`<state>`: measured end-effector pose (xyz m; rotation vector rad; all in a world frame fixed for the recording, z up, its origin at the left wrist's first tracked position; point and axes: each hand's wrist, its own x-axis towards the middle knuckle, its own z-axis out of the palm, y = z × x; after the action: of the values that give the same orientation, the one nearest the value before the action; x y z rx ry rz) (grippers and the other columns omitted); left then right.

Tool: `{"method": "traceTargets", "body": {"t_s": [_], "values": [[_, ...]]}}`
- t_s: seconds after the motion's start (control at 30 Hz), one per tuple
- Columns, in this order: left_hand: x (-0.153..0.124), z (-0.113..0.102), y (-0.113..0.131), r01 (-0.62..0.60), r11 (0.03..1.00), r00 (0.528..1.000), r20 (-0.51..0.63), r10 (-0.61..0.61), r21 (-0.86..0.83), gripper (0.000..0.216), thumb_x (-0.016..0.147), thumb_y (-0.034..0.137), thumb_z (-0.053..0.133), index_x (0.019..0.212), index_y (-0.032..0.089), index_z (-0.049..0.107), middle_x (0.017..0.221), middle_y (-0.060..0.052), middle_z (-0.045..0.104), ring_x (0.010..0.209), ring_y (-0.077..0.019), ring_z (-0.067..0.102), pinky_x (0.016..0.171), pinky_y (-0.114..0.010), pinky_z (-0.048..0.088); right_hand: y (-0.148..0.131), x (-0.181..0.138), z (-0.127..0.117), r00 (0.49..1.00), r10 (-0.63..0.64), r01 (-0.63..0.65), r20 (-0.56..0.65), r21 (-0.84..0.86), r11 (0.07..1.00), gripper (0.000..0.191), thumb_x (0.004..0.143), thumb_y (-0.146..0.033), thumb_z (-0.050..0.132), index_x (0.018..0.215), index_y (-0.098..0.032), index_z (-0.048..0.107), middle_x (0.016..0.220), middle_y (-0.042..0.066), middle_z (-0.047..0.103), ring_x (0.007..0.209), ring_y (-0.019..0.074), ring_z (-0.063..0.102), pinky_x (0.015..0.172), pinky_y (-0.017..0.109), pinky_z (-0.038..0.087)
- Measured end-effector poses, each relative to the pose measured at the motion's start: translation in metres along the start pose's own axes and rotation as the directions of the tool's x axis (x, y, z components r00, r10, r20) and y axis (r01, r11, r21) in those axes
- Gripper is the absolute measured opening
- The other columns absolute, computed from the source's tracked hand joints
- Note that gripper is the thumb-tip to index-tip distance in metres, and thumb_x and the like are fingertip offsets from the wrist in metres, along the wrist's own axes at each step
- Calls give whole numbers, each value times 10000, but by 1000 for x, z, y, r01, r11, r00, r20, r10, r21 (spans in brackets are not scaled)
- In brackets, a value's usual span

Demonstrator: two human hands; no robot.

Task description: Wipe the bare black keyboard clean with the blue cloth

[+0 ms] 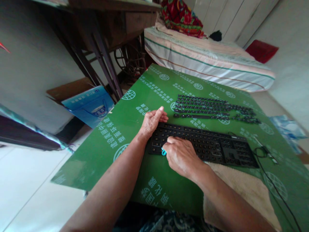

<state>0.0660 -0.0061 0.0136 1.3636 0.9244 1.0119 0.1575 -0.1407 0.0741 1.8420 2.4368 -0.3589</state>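
Note:
A black keyboard with its keycaps off lies on the green table, bare key posts showing. At its upper left corner is my left hand, thumb raised and fingers stretched out loosely. The side of that hand seems to rest by the keyboard's edge. Over the keyboard's left part, my right hand is closed on a small turquoise loop-shaped tool. Most of the tool is hidden by the fingers. Beyond the keyboard, loose black keycaps lie in rows, laid out like a keyboard.
A beige cloth lies at the near right, partly under my right forearm. A thin tool and the black cable are right of the keyboard. The green table borders a bed. A blue bag stands left.

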Motion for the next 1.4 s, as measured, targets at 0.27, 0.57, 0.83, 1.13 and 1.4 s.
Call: {"method": "traceTargets", "body": {"t_s": [0.27,0.57,0.83,1.13,1.4], "values": [[1,0,-1,1,1000,1000,4,-1,-3,591,723,708,527,763,133,657,690,-82,702,626,-178,657,698,-331,546,-1,1,0,997,35,-34,-74,24,999,265,880,-132,404,897,-193,661,916,59,631,861,183,601,719,279,434],[0,0,0,2,1000,1000,-2,-2,9,583,721,707,528,759,139,654,697,-84,706,630,-181,658,694,-332,548,2,-4,-3,995,87,-84,-42,69,994,241,867,-149,429,848,-199,664,879,42,644,822,165,609,717,265,423],[1,0,0,0,1000,1000,1,0,11,614,724,722,505,768,128,654,700,-91,705,631,-179,659,697,-327,547,-7,-3,0,1000,14,-15,20,66,998,231,829,-135,449,830,-167,678,865,63,654,782,170,615,693,274,426],[1,0,-1,6,1000,1000,-6,-6,10,585,725,704,524,765,135,653,693,-86,703,637,-181,661,702,-331,547,-14,12,2,999,-35,38,-39,97,995,230,840,-166,454,865,-167,682,889,70,657,832,190,624,735,286,455],[2,0,0,-1,1000,1000,-2,1,13,569,723,690,541,754,133,658,672,-73,694,633,-180,659,693,-325,546,-22,19,-8,996,-83,82,29,41,996,235,801,-156,474,884,-149,694,873,99,672,810,199,639,692,291,479]]}}
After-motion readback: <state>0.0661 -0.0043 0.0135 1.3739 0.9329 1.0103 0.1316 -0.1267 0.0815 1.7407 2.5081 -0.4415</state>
